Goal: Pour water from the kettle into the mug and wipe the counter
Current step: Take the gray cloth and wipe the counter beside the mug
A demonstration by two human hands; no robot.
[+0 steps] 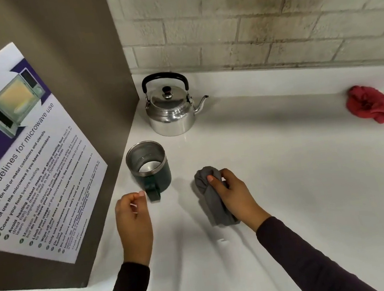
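Note:
A shiny metal kettle (170, 110) with a black handle stands at the back of the white counter (301, 179), spout pointing right. A dark green mug (149, 168) with a steel inside stands in front of it, handle toward me. My left hand (133, 217) hovers just left of the mug handle, fingers loosely curled, holding nothing. My right hand (234, 196) grips a bunched grey cloth (211, 196) that rests on the counter to the right of the mug.
A brown panel with a microwave safety poster (22, 156) walls off the left side. A crumpled red cloth (372, 105) lies at the far right by the tiled wall. The counter's front edge runs below my forearms.

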